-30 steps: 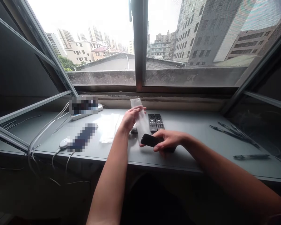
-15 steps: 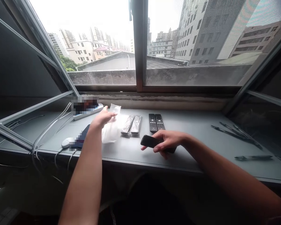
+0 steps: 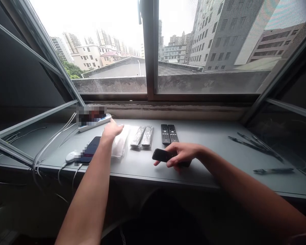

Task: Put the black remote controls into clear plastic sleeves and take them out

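Where the head view looks down on one grey, smooth-topped desk, we count two bare hands at work. Our right hand grasps one slim black remote control between thumb and fingers, near the front edge of the desk; its blunt end points left. Our left hand is over a pile of translucent plastic sleeves, its fingers extended toward the far end; we cannot tell whether it pinches a sleeve. The sleeves overlap, so we cannot count them.

Between the hands we count two remote controls wrapped in clear plastic, lying just beside each other to the right of the pile. Farther right, just beyond the right hand, lie two unwrapped black remote controls with rows of buttons, parallel and close together. This brings the remote controls to five.

To the left of the left forearm we find one dark, flat phone, partly blurred, with one round white plastic puck beside it. Behind these lies one long white power strip. At the far right we note one separate dark pen and, behind it, a loose group of slender dark pens, too indistinct to count.
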A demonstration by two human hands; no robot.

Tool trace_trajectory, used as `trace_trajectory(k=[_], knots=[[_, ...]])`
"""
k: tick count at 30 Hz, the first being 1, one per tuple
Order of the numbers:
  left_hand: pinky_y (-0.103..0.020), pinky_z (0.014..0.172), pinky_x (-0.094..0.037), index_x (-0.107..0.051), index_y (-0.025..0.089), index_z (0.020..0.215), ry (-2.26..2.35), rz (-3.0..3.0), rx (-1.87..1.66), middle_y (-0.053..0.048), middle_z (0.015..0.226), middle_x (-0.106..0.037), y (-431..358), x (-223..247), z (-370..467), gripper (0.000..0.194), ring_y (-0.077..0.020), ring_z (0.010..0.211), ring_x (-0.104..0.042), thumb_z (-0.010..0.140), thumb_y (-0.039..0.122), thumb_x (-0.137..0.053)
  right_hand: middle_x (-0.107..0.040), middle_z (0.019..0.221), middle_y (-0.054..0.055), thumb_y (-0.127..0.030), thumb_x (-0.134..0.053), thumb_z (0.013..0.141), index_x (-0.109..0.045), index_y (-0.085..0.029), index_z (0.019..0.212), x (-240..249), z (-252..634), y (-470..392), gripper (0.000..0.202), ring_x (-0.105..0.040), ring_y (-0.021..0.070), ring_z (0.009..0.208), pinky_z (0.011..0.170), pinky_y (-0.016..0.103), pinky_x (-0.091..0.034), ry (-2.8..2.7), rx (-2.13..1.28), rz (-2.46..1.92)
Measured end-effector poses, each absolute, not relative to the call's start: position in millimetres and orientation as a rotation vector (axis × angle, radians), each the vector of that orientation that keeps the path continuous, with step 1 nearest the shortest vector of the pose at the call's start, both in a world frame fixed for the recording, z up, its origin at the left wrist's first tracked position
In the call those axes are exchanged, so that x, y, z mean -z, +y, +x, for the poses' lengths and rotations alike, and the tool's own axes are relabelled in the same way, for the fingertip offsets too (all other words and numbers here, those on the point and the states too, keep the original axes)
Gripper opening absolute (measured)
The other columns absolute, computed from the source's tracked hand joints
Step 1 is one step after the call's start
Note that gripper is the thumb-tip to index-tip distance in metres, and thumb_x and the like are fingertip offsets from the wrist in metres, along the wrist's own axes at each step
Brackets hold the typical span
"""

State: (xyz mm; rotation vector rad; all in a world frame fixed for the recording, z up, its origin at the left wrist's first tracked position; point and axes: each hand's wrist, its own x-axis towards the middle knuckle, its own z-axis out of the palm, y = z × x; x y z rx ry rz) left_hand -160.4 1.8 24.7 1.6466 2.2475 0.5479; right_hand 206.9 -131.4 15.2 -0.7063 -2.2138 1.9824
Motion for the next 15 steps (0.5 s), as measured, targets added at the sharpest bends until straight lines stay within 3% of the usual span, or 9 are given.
trace_trajectory(k=[2, 4, 6, 8, 11, 15], knots=[[-0.061, 0.114, -0.045, -0.045, 0.013, 0.161, 2.255, 1.633, -0.441, -0.034, 0.162, -0.052, -0.3, -23.2, -152.1, 0.103, -0.0547, 0.153, -0.046, 0.084, 0.074, -0.077, -0.073, 0.077, -0.001, -0.051, -0.084, 0.095, -0.075, -0.020, 0.145, -15.1, 206.8, -131.1, 0.060, -0.076, 0.0172, 0.067, 0.068, 0.025, -0.061, -2.222, -1.981, -0.710], [-0.062, 0.114, -0.045, -0.049, 0.018, 0.160, 2.224, 1.610, -0.375, -0.031, 0.161, -0.054, -0.8, -20.1, -145.3, 0.113, -0.0550, 0.153, -0.045, 0.072, 0.080, -0.083, -0.074, 0.081, -0.001, -0.051, -0.084, 0.094, -0.075, -0.021, 0.145, -14.9, 206.7, -130.6, 0.060, -0.077, 0.0169, 0.067, 0.069, 0.025, -0.062, -2.227, -1.984, -0.714], [-0.064, 0.114, -0.044, -0.052, 0.025, 0.159, 2.208, 1.577, -0.395, -0.028, 0.155, -0.061, 0.3, -16.8, -140.5, 0.120, -0.0561, 0.152, -0.046, 0.056, 0.069, -0.097, -0.075, 0.082, 0.000, -0.051, -0.084, 0.094, -0.075, -0.021, 0.145, -14.5, 206.7, -130.1, 0.060, -0.077, 0.0168, 0.067, 0.069, 0.025, -0.062, -2.227, -1.984, -0.721], [-0.065, 0.113, -0.043, -0.055, 0.029, 0.157, 2.213, 1.548, -0.466, -0.025, 0.146, -0.068, 1.7, -15.2, -136.9, 0.122, -0.0571, 0.148, -0.050, 0.047, 0.048, -0.106, -0.074, 0.080, -0.001, -0.051, -0.084, 0.094, -0.075, -0.021, 0.145, -14.1, 207.0, -129.7, 0.060, -0.077, 0.0172, 0.068, 0.068, 0.025, -0.062, -2.224, -1.987, -0.729], [-0.066, 0.111, -0.045, -0.057, 0.025, 0.155, 2.234, 1.544, -0.535, -0.027, 0.139, -0.072, 3.4, -18.4, -131.7, 0.113, -0.0572, 0.140, -0.057, 0.052, 0.029, -0.103, -0.074, 0.079, 0.000, -0.051, -0.084, 0.094, -0.075, -0.021, 0.146, -13.7, 207.6, -129.2, 0.060, -0.077, 0.0175, 0.068, 0.069, 0.025, -0.062, -2.224, -1.998, -0.739], [-0.068, 0.112, -0.045, -0.057, 0.017, 0.153, 2.219, 1.542, -0.506, -0.033, 0.138, -0.070, 11.3, -27.9, -124.3, 0.108, -0.0600, 0.139, -0.058, 0.055, 0.029, -0.101, -0.075, 0.079, -0.001, -0.051, -0.084, 0.095, -0.075, -0.021, 0.145, -14.9, 207.6, -129.3, 0.059, -0.077, 0.0172, 0.067, 0.068, 0.025, -0.062, -2.213, -1.998, -0.756]])
